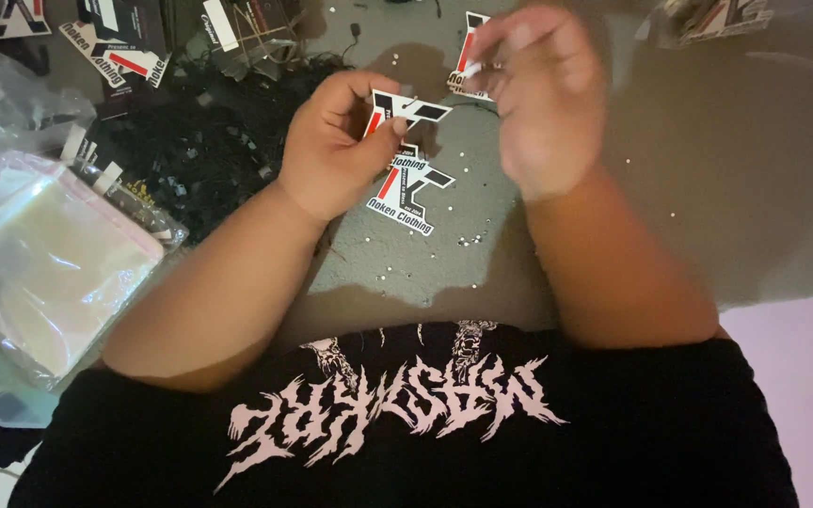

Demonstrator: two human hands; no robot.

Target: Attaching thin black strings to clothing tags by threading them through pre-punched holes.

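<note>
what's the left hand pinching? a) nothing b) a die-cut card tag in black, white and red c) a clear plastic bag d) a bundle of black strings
b, the left hand grips a black, white and red die-cut tag between thumb and fingers, above another such tag lying on the grey surface.

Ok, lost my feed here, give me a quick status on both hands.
Left hand pinching a black, white and red tag. Right hand raised, blurred, small white piece at fingertips. More tags underneath.
</note>
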